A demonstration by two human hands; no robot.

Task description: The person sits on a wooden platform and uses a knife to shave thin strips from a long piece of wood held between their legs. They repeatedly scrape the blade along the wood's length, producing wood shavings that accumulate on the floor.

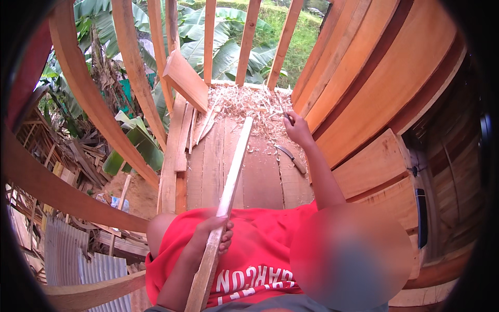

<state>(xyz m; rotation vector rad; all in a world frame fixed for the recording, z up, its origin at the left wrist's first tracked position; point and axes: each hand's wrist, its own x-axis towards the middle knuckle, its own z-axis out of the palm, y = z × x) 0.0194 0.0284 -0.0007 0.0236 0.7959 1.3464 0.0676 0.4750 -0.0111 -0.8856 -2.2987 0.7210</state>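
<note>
My left hand (212,235) is closed around a long, squared wooden stick (228,190). The stick slants up and away from my lap, its far end pale and freshly cut. Reaching forward on the right, my right hand (296,128) grips a slim, dark, knife-like tool (282,105) that points away from me, over the shavings. The tool is apart from the stick. On the plank floor below my right hand lies a knife (291,159) with a curved blade and a brown handle. Curled wood shavings (244,101) are heaped at the far end of the floor.
Upright wooden slats (250,41) enclose the far and left sides, with banana plants beyond. A wide board (185,80) leans at the far left of the plank floor (262,179). Wooden boards (384,73) form the right wall. Corrugated sheets (104,275) lie outside, lower left.
</note>
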